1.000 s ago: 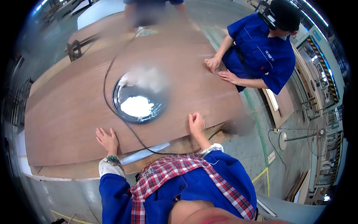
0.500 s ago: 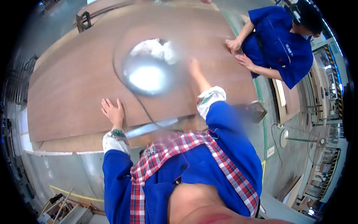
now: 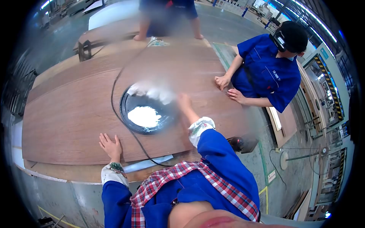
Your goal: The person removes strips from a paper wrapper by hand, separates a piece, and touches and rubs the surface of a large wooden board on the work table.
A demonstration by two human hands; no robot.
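Observation:
My left hand (image 3: 110, 147) lies flat on a large brown wood panel (image 3: 68, 114), its fingers spread and nothing under it but the panel. Out over the panel, my right hand (image 3: 185, 102) is close to the right rim of a round dark basin (image 3: 127, 122). Blur covers the right hand's fingers, so whether they hold anything is unclear. Inside the basin are a bright white patch (image 3: 144, 116) and crumpled white material (image 3: 152, 93) along its far side. A dark cable (image 3: 113, 95) runs past the basin's left side towards my body.
A co-worker in blue (image 3: 266, 72) leans at the panel's right edge with both hands on it. Another person (image 3: 169, 19) stands at the far end, hands on the table. A dark metal bracket (image 3: 84, 50) is at the far left. Right of the floor line stands a fan (image 3: 284, 160).
The view has tilted up, so the panel and basin sit lower and the person at the far end shows. My left hand stays flat; my right hand remains near the basin's right side.

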